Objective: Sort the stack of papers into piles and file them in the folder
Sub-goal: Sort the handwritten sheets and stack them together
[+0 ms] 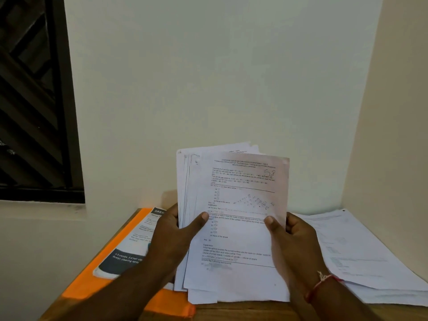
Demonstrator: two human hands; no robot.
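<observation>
Above the near table edge (231, 311), your left hand (172, 232) and right hand (293, 237) pinch the upright stack of papers (234, 228), thumbs in front; folder (120, 262) left, paper pile (361, 256) right.

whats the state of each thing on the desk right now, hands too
fanned stack of white printed papers: upright, held by both hands
left hand: grips stack's left edge
right hand: grips stack's right edge
orange folder: flat on the wooden table
blue-and-white printed leaflet: flat on the folder
loose pile of white papers: flat on table, untouched
</observation>
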